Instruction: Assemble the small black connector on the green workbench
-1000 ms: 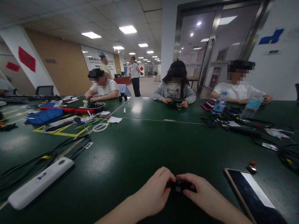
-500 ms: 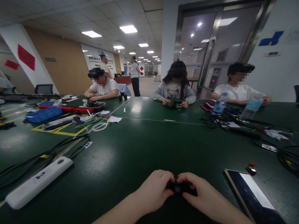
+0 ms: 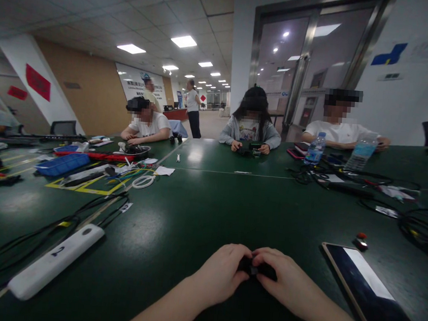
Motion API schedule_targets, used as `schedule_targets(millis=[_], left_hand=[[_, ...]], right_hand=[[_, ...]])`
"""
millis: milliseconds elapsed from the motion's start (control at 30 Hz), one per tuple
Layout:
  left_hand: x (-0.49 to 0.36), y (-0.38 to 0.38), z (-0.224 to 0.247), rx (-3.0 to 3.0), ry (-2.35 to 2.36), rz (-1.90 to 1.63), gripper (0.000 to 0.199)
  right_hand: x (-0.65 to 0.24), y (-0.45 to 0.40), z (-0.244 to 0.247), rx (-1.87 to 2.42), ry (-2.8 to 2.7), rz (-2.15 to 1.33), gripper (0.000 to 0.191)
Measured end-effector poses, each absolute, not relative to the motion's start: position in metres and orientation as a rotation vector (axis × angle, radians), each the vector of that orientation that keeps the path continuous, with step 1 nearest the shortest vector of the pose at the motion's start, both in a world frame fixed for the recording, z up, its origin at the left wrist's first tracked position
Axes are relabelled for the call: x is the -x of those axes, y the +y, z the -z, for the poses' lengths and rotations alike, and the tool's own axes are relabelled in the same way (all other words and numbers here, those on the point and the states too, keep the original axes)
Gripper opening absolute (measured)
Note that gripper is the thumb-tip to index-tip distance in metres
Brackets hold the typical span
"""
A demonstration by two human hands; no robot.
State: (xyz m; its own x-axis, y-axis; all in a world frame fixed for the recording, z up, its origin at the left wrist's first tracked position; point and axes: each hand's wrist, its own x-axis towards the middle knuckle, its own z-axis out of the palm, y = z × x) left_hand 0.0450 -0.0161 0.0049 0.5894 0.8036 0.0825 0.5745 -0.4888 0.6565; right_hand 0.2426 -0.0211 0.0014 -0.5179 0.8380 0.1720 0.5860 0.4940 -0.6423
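Between my two hands is a small black object, just above or on the green table; its kind is hard to make out, as the fingers cover most of it. My left hand closes on its left end with thumb and fingers. On the other end, my right hand pinches it in the same way. The fingertips of both hands nearly meet at the top. To the right of my right hand lies a tablet-like device with a lit white patch on its dark screen.
A white power strip marked 2 lies at left with black cables. Beyond the tablet stands a small red-topped piece. Water bottles and tangled cables are at far right, a blue tray at far left. Several people sit across the table.
My right hand has shifted slightly left, closer to my left hand, and less of the black object shows between them. My left hand has hardly moved.
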Motion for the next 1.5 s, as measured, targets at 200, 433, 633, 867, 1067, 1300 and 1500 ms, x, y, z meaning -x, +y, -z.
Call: schedule_targets(millis=[200,433,633,867,1067,1300,1500], left_hand=[[-0.045,-0.016,-0.008,-2.237,1.099,-0.478,0.031],[-0.043,-0.017,-0.014,-2.197,1.119,-0.457,0.033],[-0.041,-0.017,-0.015,-2.146,1.155,-0.414,0.034],[-0.042,-0.014,-0.012,-2.165,1.148,-0.393,0.036],[-0.04,-0.013,-0.011,-2.157,1.139,-0.406,0.037],[-0.035,-0.012,-0.014,-2.065,1.132,-0.387,0.039],[-0.032,-0.011,-0.016,-2.023,1.14,-0.374,0.042]], right_hand=[[-0.243,-0.023,-0.003,1.166,-2.259,-0.768,0.027],[-0.242,-0.024,-0.008,1.157,-2.21,-0.864,0.025],[-0.242,-0.024,-0.007,1.197,-2.278,-0.774,0.031],[-0.239,-0.025,-0.007,1.206,-2.274,-0.7,0.032],[-0.245,-0.024,-0.01,1.187,-2.167,-0.83,0.017],[-0.278,-0.004,-0.013,1.367,-1.72,-1.138,0.031],[-0.294,0.005,-0.011,1.653,-1.365,-1.19,0.03]])
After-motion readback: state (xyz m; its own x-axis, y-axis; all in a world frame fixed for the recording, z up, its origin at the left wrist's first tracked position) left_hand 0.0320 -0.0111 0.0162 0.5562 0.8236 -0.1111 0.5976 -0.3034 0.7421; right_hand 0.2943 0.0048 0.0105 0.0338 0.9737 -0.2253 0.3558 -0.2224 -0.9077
